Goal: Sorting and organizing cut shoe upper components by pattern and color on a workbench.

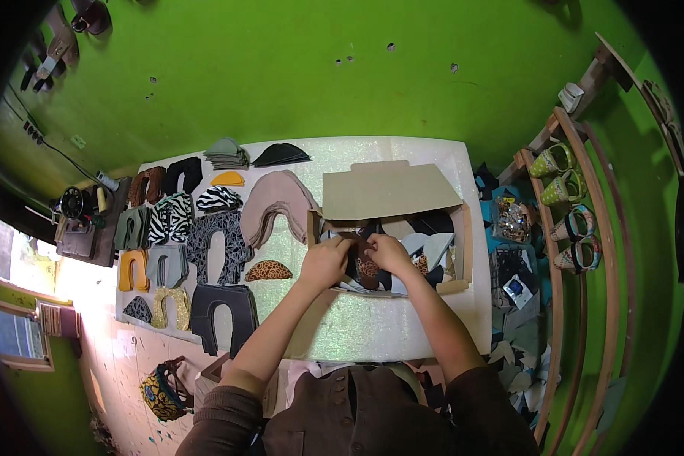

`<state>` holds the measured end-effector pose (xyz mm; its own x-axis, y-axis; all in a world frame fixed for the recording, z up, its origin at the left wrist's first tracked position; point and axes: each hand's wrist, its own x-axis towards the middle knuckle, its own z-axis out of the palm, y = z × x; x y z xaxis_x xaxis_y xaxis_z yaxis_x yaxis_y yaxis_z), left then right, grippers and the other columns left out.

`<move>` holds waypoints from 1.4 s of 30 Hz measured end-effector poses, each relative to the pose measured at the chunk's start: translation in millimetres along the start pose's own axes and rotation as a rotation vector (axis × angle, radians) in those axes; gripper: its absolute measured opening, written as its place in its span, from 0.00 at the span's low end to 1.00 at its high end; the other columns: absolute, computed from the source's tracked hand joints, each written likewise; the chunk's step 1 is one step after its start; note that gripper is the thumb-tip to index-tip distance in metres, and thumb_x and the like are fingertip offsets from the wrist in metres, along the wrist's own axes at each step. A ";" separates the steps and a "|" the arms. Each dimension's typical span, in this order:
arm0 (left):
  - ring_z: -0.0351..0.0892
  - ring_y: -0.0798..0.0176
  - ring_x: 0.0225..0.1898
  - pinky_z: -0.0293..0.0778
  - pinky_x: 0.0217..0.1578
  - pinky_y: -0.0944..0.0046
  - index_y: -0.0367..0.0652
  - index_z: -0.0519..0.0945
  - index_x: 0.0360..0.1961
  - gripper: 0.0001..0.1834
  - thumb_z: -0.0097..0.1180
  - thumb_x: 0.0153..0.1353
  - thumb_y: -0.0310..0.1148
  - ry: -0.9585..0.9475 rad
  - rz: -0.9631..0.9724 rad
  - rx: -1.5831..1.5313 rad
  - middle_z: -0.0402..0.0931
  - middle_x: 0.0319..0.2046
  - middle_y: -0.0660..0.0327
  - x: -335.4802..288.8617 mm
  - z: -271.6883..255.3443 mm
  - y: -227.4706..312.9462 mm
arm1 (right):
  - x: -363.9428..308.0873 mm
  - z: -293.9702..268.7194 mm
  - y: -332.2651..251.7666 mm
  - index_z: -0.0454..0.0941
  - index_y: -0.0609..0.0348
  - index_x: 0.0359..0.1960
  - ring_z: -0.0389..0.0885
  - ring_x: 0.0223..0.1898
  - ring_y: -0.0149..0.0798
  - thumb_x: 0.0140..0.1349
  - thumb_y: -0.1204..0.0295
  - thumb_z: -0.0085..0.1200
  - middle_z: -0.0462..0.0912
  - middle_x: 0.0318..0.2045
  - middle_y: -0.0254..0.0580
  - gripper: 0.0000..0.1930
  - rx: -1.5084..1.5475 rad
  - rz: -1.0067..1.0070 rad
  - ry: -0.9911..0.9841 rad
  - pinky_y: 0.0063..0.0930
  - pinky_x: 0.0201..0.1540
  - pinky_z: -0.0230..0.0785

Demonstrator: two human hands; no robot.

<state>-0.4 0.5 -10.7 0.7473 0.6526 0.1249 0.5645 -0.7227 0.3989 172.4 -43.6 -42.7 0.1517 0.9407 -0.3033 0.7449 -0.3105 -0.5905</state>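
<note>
An opened cardboard box (466,251) on the white table holds a jumble of cut shoe-material pieces in black, white, grey and leopard print. Over its left half, my left hand (325,262) and my right hand (388,253) pinch a dark brown cut piece (367,275) between them, one at each side. The fingertips are partly hidden by the hands. Just left of the box lies a curved stack of dusty-pink U-shaped pieces (270,194). A leopard-print half-moon piece (269,270) rests below that stack.
Stacks of U-shaped pieces, such as zebra-print (171,218) and black (224,308), cover the table's left side. A sewing machine (72,204) stands farther left. At right are a wooden rack (558,251) with sandals and a heap of scraps (520,349). A patterned bag (165,390) sits lower left.
</note>
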 end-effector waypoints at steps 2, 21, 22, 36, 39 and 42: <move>0.73 0.52 0.37 0.71 0.36 0.57 0.40 0.74 0.36 0.11 0.50 0.50 0.27 0.296 0.062 -0.137 0.73 0.32 0.54 1.6 -2.1 5.1 | -4.3 -4.4 6.5 0.74 0.60 0.37 0.78 0.39 0.45 0.51 0.68 0.54 0.79 0.32 0.48 0.12 0.092 -0.001 -0.007 0.34 0.40 0.68; 0.73 0.75 0.32 0.70 0.31 0.75 0.38 0.73 0.35 0.07 0.51 0.59 0.30 -0.204 -0.432 -1.270 0.73 0.29 0.66 22.0 1.6 -8.7 | -35.3 -34.2 -7.3 0.67 0.53 0.45 0.71 0.44 0.46 0.46 0.73 0.58 0.71 0.39 0.43 0.22 0.160 -0.449 0.304 0.35 0.44 0.66; 0.72 0.75 0.32 0.70 0.31 0.75 0.39 0.73 0.37 0.07 0.51 0.59 0.30 -0.234 -0.465 -1.289 0.73 0.31 0.67 22.4 0.4 -9.2 | -34.9 -35.5 -8.2 0.68 0.53 0.44 0.71 0.43 0.46 0.46 0.73 0.58 0.71 0.39 0.42 0.21 0.127 -0.501 0.346 0.34 0.43 0.66; 0.71 0.75 0.30 0.68 0.29 0.75 0.38 0.73 0.36 0.07 0.50 0.59 0.30 -0.244 -0.422 -1.170 0.73 0.29 0.66 18.7 4.0 -6.5 | -36.5 -42.1 0.9 0.73 0.56 0.29 0.72 0.40 0.43 0.46 0.73 0.58 0.74 0.36 0.39 0.08 0.055 -0.596 0.392 0.33 0.41 0.66; 0.71 0.75 0.29 0.68 0.28 0.75 0.37 0.73 0.35 0.07 0.51 0.59 0.30 -0.190 -0.427 -1.124 0.74 0.28 0.66 18.4 4.3 -8.9 | -40.6 -46.4 6.9 0.73 0.59 0.28 0.74 0.36 0.42 0.47 0.74 0.57 0.76 0.29 0.40 0.08 0.263 -0.514 0.179 0.31 0.39 0.65; 0.70 0.75 0.28 0.68 0.29 0.75 0.38 0.73 0.36 0.08 0.51 0.59 0.31 -0.156 -0.434 -1.111 0.74 0.28 0.67 14.9 6.3 -15.1 | -49.1 -56.3 3.2 0.73 0.59 0.28 0.74 0.34 0.42 0.48 0.74 0.57 0.76 0.28 0.40 0.07 0.336 -0.467 0.088 0.31 0.39 0.65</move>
<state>4.4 19.7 -20.6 0.6477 0.7027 -0.2945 0.2266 0.1914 0.9550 203.9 -83.1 12.4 -0.0791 0.9918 0.1007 0.5006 0.1268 -0.8563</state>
